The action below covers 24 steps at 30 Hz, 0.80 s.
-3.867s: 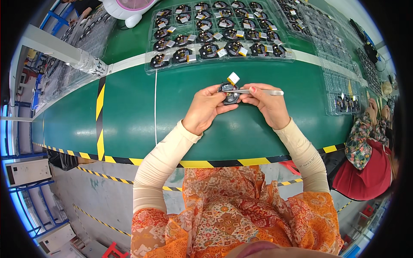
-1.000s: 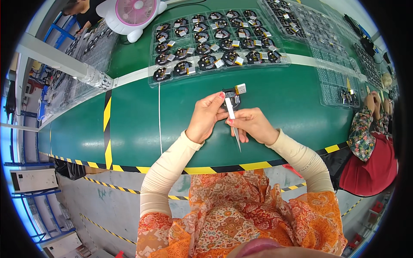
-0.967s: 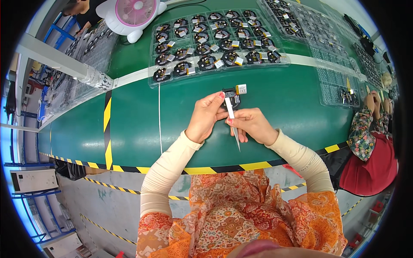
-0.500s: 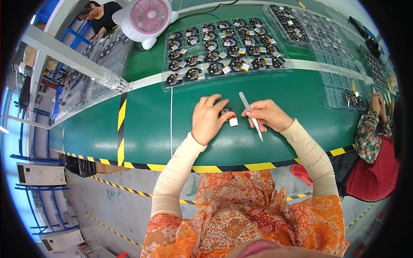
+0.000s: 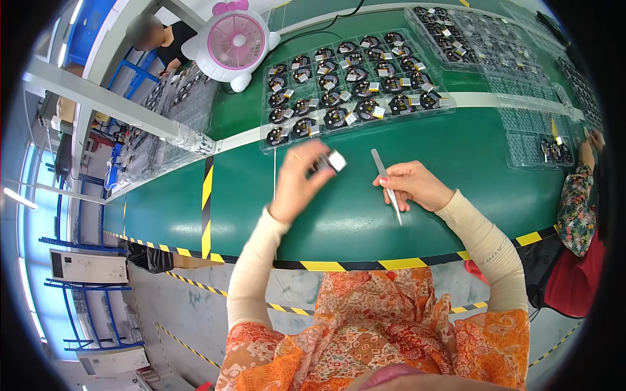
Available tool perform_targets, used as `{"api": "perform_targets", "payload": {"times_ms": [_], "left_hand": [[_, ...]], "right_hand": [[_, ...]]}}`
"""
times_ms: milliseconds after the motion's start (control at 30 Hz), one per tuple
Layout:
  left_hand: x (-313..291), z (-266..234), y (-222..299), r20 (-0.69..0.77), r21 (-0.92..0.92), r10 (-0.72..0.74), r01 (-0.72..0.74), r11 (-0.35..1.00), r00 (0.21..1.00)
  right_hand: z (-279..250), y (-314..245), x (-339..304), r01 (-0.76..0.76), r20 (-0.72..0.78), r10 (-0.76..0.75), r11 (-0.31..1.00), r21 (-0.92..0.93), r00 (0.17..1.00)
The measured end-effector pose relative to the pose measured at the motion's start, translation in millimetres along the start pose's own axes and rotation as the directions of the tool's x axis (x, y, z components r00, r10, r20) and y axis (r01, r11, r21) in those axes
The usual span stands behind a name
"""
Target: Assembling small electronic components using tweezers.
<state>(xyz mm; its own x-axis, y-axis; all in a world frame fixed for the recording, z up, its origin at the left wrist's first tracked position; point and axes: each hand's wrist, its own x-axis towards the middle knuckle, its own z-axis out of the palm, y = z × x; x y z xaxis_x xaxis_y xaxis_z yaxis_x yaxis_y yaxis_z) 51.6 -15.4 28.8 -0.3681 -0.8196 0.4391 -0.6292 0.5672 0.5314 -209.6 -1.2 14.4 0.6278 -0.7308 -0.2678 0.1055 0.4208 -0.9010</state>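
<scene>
My left hand (image 5: pixel 295 181), slightly blurred, is closed on a small round black circuit board with a silver battery (image 5: pixel 336 161) attached. It holds the board above the green table, just in front of the clear plastic tray (image 5: pixel 264 144). That tray carries several rows of similar black boards with small batteries. To the right, my right hand (image 5: pixel 417 185) grips metal tweezers (image 5: pixel 377 161). The tweezers' narrow tips point down toward the near edge of the table, with nothing visible between them.
A white and pink fan (image 5: pixel 229 44) stands behind the tray's left end. A metal post (image 5: pixel 160 127) rises at left. More plastic trays (image 5: pixel 512 140) lie at right, beside a co-worker's sleeve (image 5: pixel 577 225). Another person (image 5: pixel 175 42) sits at far left. Striped tape (image 5: pixel 324 266) borders the table.
My left hand has lifted the circuit board off the table and moved it left and toward the tray. My right hand still holds the tweezers at nearly the same place. The view has shifted slightly.
</scene>
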Motion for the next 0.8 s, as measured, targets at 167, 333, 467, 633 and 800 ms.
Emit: {"api": "perform_targets", "payload": {"times_ms": [167,333,467,633,800], "left_hand": [[83.6,-18.5,-73.7,-0.238,0.015,-0.108,0.115,0.993,0.965],[124.0,0.1,-136.6,-0.225,0.188,-0.009,0.052,0.981,0.974],[131.1,8.5,-154.5,-0.012,0.242,-0.128,0.128,0.962,0.992],[133.0,2.9,-163.2,0.158,0.177,0.037,-0.065,0.982,0.987],[138.5,4.5,-155.4,0.144,0.1,-0.046,0.032,0.994,0.988]], "right_hand": [[0.8,-0.1,-1.0,0.005,0.0,-0.005,1.0,-0.018,1.0],[3.0,2.9,0.3,-0.005,0.025,0.005,1.0,0.002,1.0],[3.5,1.1,-0.1,0.008,0.035,-0.009,1.0,0.02,0.999],[-0.9,0.7,2.6,-0.011,0.033,0.011,1.0,-0.005,0.999],[-3.1,1.0,4.3,-0.011,0.031,0.011,1.0,-0.005,0.999]]}}
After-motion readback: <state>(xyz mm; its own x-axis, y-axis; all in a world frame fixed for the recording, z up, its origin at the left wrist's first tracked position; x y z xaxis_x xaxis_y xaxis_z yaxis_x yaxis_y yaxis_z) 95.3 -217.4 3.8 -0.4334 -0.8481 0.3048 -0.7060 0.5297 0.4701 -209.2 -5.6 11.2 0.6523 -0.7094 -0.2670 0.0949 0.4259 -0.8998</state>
